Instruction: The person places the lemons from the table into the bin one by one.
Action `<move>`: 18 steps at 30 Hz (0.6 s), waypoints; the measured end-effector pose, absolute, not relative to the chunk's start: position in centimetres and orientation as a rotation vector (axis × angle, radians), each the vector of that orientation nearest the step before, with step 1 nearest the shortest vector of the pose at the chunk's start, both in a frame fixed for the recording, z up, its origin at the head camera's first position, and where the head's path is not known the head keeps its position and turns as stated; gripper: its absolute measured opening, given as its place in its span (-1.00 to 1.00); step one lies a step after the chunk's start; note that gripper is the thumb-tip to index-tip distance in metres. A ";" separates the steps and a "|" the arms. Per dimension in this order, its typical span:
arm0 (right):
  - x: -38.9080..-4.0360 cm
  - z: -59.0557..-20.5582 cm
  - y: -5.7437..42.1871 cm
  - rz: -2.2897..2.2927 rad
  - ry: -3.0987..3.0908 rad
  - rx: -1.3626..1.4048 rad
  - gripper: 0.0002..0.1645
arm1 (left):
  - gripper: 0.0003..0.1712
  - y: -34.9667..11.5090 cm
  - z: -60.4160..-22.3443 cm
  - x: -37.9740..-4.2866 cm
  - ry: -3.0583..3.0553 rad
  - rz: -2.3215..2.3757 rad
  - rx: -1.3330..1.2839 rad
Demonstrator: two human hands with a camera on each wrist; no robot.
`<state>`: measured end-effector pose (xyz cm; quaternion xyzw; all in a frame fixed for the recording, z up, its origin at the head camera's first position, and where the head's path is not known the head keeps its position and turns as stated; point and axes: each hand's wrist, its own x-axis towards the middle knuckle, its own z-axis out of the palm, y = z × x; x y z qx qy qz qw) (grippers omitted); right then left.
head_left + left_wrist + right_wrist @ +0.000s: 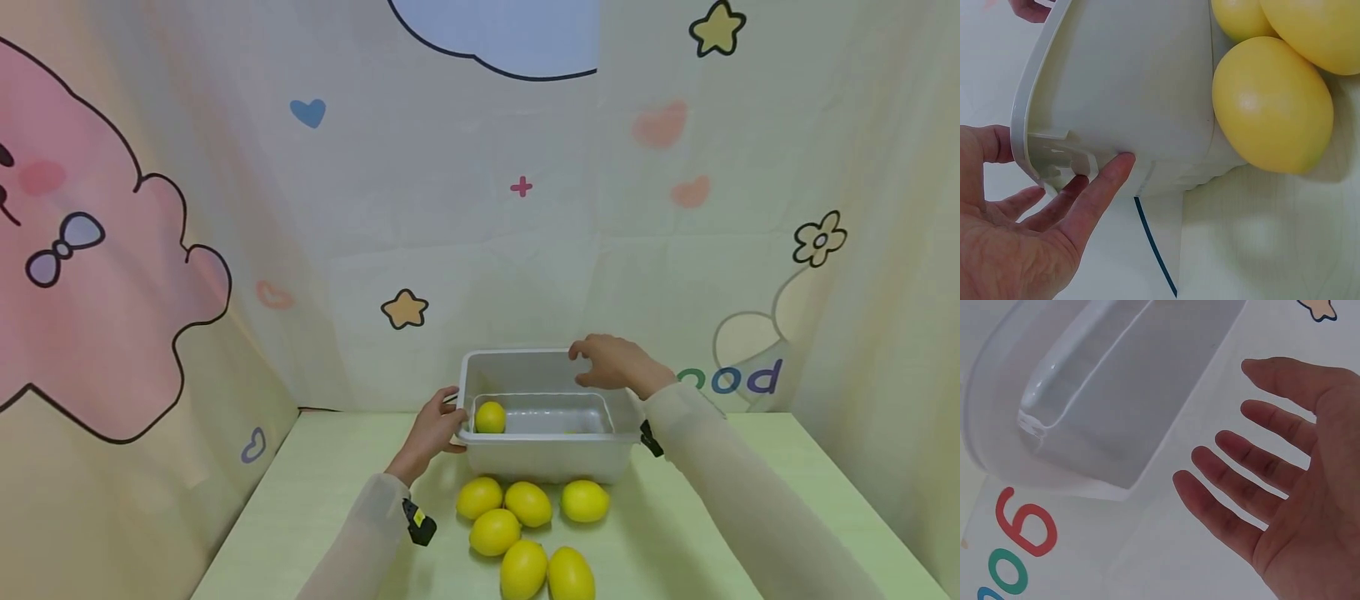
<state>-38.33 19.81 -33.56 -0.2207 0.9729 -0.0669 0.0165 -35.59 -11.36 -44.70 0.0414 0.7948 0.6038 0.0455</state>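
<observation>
A white plastic bin point(551, 460) stands at the back of the table, tilted toward me so its inside shows. My left hand point(429, 429) grips the left end; in the left wrist view, the thumb and fingers point(1100, 194) are about the rim and its handle recess. One yellow lemon point(491, 417) lies in the bin's left part, and a sliver of yellow shows behind the front rim. Over the back right rim is my right hand point(618, 364), fingers spread and holding nothing. In the right wrist view its fingers point(1216, 515) are apart from the bin wall.
Several lemons point(495, 532) lie on the pale table point(330, 492) in front of the bin, the nearest ones close to its front wall. Behind the table hangs a printed curtain point(480, 275). Each sleeve has a small black device point(420, 523) at the wrist.
</observation>
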 end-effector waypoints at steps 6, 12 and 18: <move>-37.0 -33.1 19.9 -0.223 3.073 -0.701 -0.49 | -0.33 -11.4 -44.9 -35.7 2.423 1.854 0.133; -35.6 -32.7 20.0 -0.208 3.122 -0.779 -0.50 | -0.32 -11.3 -45.0 -35.7 2.418 1.859 0.122; -33.8 -32.3 19.7 -0.197 3.183 -0.844 -0.51 | -0.31 -11.3 -45.0 -35.7 2.411 1.869 0.119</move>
